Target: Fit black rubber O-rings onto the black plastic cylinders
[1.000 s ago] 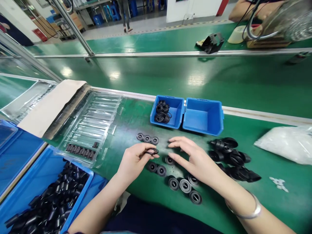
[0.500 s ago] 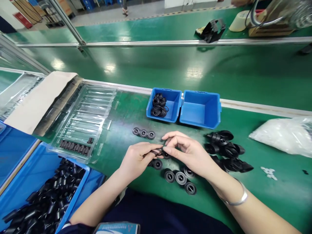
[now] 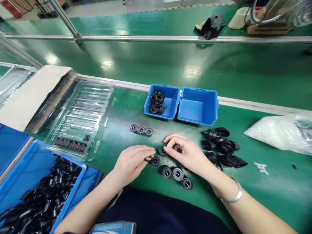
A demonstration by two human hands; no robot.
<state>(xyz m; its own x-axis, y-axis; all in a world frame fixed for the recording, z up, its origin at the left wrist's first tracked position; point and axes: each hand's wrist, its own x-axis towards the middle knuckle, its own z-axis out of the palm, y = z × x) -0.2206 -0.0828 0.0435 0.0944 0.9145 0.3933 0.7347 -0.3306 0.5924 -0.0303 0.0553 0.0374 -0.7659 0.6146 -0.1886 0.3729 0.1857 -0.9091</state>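
Note:
My left hand [image 3: 134,162] is closed in a pinch, with a bit of black rubber rings [image 3: 147,159] showing at its fingertips and the rest hidden. Just beside those fingertips stands a round black part [image 3: 155,161] with a slotted centre. My right hand [image 3: 186,152] has its thumb and fingers closed at the edge of another round black part [image 3: 162,151], which rests on the green table. Below the right hand are several more round black parts [image 3: 177,174], one partly covered by it. Three similar parts [image 3: 141,130] stand in a row farther back.
A blue bin [image 3: 173,107] holding bundles of black rings stands beside another blue bin [image 3: 209,112]. Black curved parts [image 3: 220,146] are heaped at right, near a white plastic bag [image 3: 275,131]. At left are a clear tray [image 3: 91,105] and a large blue crate [image 3: 81,174] of black parts.
My left hand has drawn left, away from the right hand, and its fanned rings are now mostly hidden. The round part at my right fingertips shows more fully. The view has shifted slightly.

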